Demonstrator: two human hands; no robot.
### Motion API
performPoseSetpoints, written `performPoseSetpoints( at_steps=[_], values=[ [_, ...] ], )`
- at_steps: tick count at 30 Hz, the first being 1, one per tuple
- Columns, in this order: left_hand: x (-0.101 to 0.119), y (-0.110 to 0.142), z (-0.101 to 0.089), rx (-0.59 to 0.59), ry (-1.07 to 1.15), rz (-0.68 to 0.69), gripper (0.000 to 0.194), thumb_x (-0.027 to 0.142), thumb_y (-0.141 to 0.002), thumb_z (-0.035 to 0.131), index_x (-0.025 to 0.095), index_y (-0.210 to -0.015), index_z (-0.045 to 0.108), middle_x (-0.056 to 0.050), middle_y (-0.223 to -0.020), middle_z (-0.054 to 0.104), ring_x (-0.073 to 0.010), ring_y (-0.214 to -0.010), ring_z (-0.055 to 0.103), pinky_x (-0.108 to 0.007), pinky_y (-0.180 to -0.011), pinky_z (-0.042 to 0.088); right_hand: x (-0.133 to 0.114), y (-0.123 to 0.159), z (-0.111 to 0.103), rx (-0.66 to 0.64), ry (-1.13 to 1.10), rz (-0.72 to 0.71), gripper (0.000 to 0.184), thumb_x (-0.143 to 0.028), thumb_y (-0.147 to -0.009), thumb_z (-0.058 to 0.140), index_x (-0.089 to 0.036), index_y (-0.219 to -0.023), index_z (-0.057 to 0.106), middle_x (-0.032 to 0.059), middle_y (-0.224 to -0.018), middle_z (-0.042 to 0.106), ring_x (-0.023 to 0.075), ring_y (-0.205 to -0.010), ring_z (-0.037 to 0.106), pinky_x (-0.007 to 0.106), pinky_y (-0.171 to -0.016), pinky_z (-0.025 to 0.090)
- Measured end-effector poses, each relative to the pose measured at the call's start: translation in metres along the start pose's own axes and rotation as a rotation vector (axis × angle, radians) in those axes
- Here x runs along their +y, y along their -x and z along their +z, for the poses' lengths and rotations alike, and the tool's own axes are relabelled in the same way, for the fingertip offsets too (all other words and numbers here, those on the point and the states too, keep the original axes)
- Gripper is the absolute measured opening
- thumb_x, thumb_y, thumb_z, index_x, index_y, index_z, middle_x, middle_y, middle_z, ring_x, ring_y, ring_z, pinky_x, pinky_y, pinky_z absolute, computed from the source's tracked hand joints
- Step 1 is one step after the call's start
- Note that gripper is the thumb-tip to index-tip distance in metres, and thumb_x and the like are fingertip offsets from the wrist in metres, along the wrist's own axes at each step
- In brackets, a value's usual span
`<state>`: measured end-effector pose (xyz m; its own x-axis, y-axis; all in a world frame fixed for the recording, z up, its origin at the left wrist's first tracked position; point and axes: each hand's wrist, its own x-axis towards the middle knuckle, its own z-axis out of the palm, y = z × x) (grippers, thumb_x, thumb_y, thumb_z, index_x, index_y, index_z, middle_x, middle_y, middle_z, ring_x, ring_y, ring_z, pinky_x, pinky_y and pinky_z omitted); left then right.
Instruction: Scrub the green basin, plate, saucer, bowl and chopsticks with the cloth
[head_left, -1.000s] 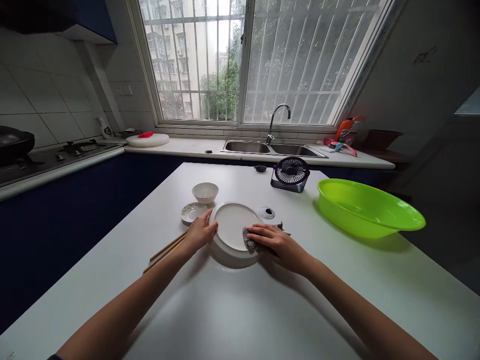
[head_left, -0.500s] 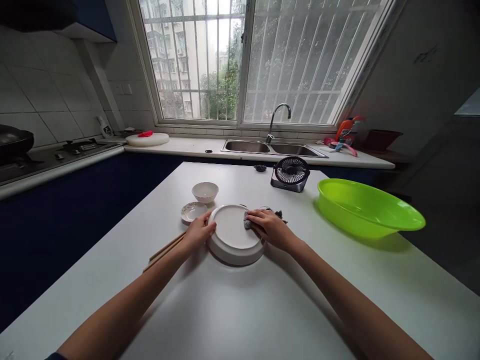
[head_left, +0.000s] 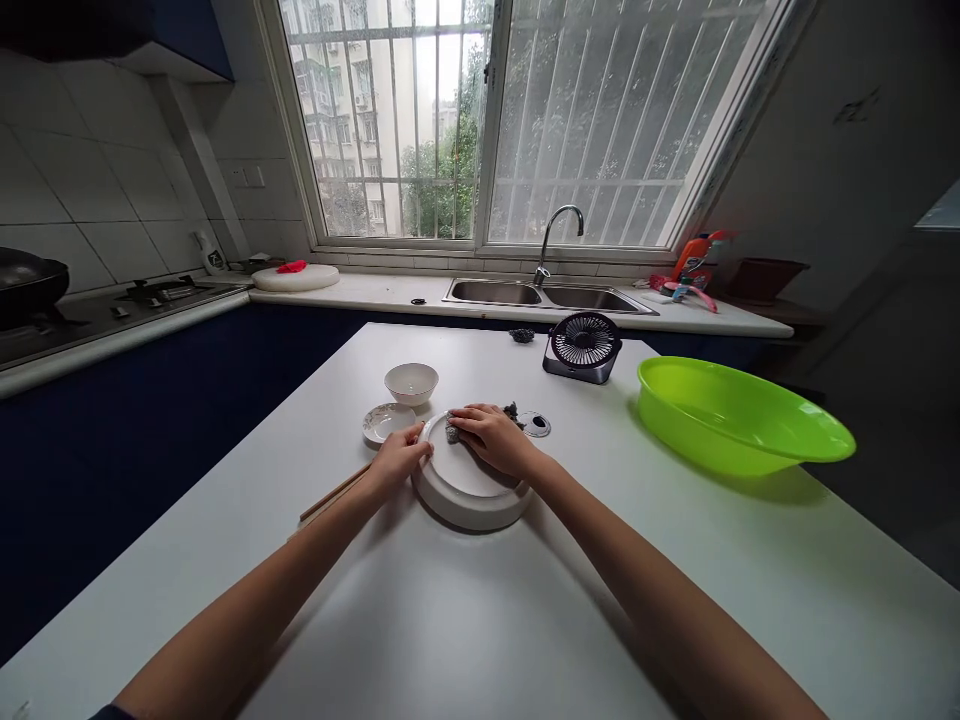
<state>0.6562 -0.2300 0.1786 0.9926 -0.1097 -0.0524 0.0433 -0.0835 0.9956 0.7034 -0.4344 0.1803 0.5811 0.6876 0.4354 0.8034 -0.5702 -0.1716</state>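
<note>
A round white plate (head_left: 465, 490) lies on the white table (head_left: 480, 600) in front of me. My left hand (head_left: 397, 460) grips its left rim, fingers curled over the edge. My right hand (head_left: 491, 435) presses a grey cloth (head_left: 453, 432) flat against the plate's far inner surface, fingers laid over it. A pair of wooden chopsticks (head_left: 330, 497) lies under my left wrist. Just beyond the plate stand a small patterned saucer (head_left: 384, 421) and a white bowl (head_left: 411, 381).
A bright green basin (head_left: 739, 415) sits at the right of the table. A small black fan (head_left: 583, 348) stands at the far edge, a round lid (head_left: 536, 425) near it. Behind are the sink (head_left: 547, 296) with tap, and a stove (head_left: 112, 305) at left.
My right hand has swept the cloth from the plate's near right rim across to its far left side. The left hand stays on the rim.
</note>
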Motion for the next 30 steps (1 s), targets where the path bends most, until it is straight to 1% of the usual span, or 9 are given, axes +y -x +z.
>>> performPoseSetpoints(
  at_steps=[4,7,10,13,17,21,24,27,30],
  values=[
    [0.007,0.002,-0.001,0.008,0.08,-0.047,0.034,0.027,-0.055,0.061,0.014,-0.084,0.075,-0.001,-0.07,0.066,-0.0122,-0.061,0.051,-0.022,-0.052,0.032,-0.007,-0.001,0.0,0.009,-0.083,-0.063,0.029,-0.016,-0.097,0.054,-0.023,-0.123,0.067,0.0078,-0.131,0.066,0.0267,-0.121,0.059,0.049,-0.104,0.046],
    [0.006,0.0,-0.003,-0.008,0.111,-0.069,0.034,0.026,-0.053,0.064,0.014,-0.083,0.075,-0.001,-0.065,0.064,-0.0105,-0.057,0.048,-0.021,-0.05,0.03,-0.012,0.002,-0.002,0.007,-0.14,-0.134,0.03,-0.018,-0.097,0.056,-0.024,-0.124,0.067,0.007,-0.132,0.065,0.0258,-0.125,0.057,0.049,-0.105,0.045],
    [0.002,-0.003,-0.005,-0.02,0.128,-0.099,0.033,0.026,-0.052,0.067,0.013,-0.082,0.073,0.001,-0.057,0.058,-0.0085,-0.051,0.043,-0.021,-0.048,0.028,-0.016,0.01,-0.006,-0.002,-0.176,-0.184,0.029,-0.02,-0.097,0.058,-0.024,-0.124,0.067,0.0065,-0.132,0.065,0.0259,-0.125,0.057,0.049,-0.106,0.045],
    [0.0,-0.004,-0.005,-0.03,0.131,-0.105,0.038,0.025,-0.053,0.068,0.013,-0.089,0.073,0.003,-0.056,0.055,-0.0068,-0.047,0.04,-0.02,-0.047,0.025,-0.019,0.023,-0.012,-0.02,-0.198,-0.219,0.029,-0.021,-0.097,0.056,-0.023,-0.125,0.066,0.0068,-0.134,0.064,0.0253,-0.121,0.059,0.048,-0.104,0.047],
    [0.004,-0.001,-0.003,-0.031,0.121,-0.099,0.044,0.024,-0.054,0.065,0.013,-0.095,0.074,0.003,-0.061,0.058,-0.007,-0.048,0.042,-0.02,-0.045,0.026,-0.022,0.043,-0.025,-0.035,-0.201,-0.248,0.031,-0.02,-0.097,0.056,-0.022,-0.127,0.065,0.0075,-0.133,0.065,0.0252,-0.12,0.059,0.047,-0.103,0.048],
    [0.008,0.002,-0.003,-0.021,0.095,-0.098,0.044,0.025,-0.055,0.063,0.013,-0.096,0.075,0.003,-0.062,0.058,-0.007,-0.05,0.042,-0.02,-0.045,0.027,-0.019,0.059,-0.038,-0.071,-0.184,-0.228,0.032,-0.02,-0.097,0.056,-0.024,-0.128,0.065,0.0084,-0.132,0.065,0.0256,-0.122,0.058,0.047,-0.103,0.048],
    [0.008,0.003,-0.003,-0.017,0.046,-0.088,0.046,0.025,-0.058,0.062,0.014,-0.1,0.075,0.003,-0.061,0.058,-0.0069,-0.049,0.04,-0.02,-0.045,0.027,-0.011,0.07,-0.046,-0.093,-0.151,-0.182,0.033,-0.018,-0.095,0.059,-0.024,-0.126,0.066,0.0091,-0.133,0.065,0.0273,-0.122,0.058,0.048,-0.103,0.048],
    [0.007,0.003,-0.004,-0.015,0.009,-0.079,0.047,0.025,-0.06,0.061,0.015,-0.104,0.075,0.002,-0.061,0.06,-0.0078,-0.049,0.042,-0.02,-0.046,0.028,-0.001,0.079,-0.05,-0.071,-0.111,-0.106,0.033,-0.016,-0.094,0.057,-0.025,-0.124,0.068,0.0101,-0.131,0.065,0.0279,-0.12,0.06,0.049,-0.101,0.05],
    [0.004,0.002,-0.004,-0.015,0.01,-0.077,0.047,0.025,-0.06,0.061,0.014,-0.103,0.075,0.001,-0.062,0.062,-0.0089,-0.05,0.045,-0.02,-0.046,0.029,0.008,0.079,-0.048,-0.028,-0.085,-0.05,0.033,-0.016,-0.095,0.055,-0.025,-0.124,0.068,0.011,-0.129,0.066,0.0278,-0.117,0.062,0.048,-0.1,0.051]
  ],
)
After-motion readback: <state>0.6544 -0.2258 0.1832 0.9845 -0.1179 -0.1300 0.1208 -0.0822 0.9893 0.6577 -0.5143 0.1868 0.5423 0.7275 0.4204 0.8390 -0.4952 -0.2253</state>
